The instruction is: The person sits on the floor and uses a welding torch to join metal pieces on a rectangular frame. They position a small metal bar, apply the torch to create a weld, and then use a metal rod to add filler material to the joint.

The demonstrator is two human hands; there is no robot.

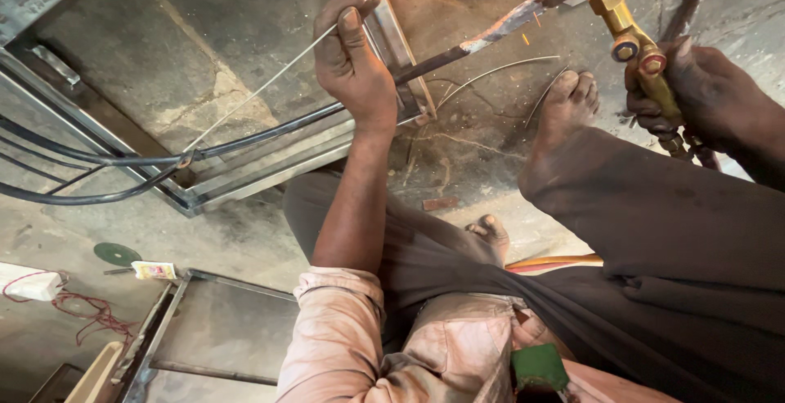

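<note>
L hand (353, 64) pinches thin filler rod (270, 84) over steel frame (245, 176); R hand (695, 96) clenched on brass torch (625, 31). Risk: sparks near joint w/ bare foot (568, 100) close, likely burn; rod tip may wander.

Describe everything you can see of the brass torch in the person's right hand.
The brass torch is a yellow metal tool with a straight body that slants up towards the top edge of the picture, where its tip is cut off. Two round valve knobs, reddish at the centre, sit on its lower body. The right hand grips it just below them, fingers wrapped around the handle. Below the hand, hose fittings hang from its end. Small orange sparks show nearby.
</note>
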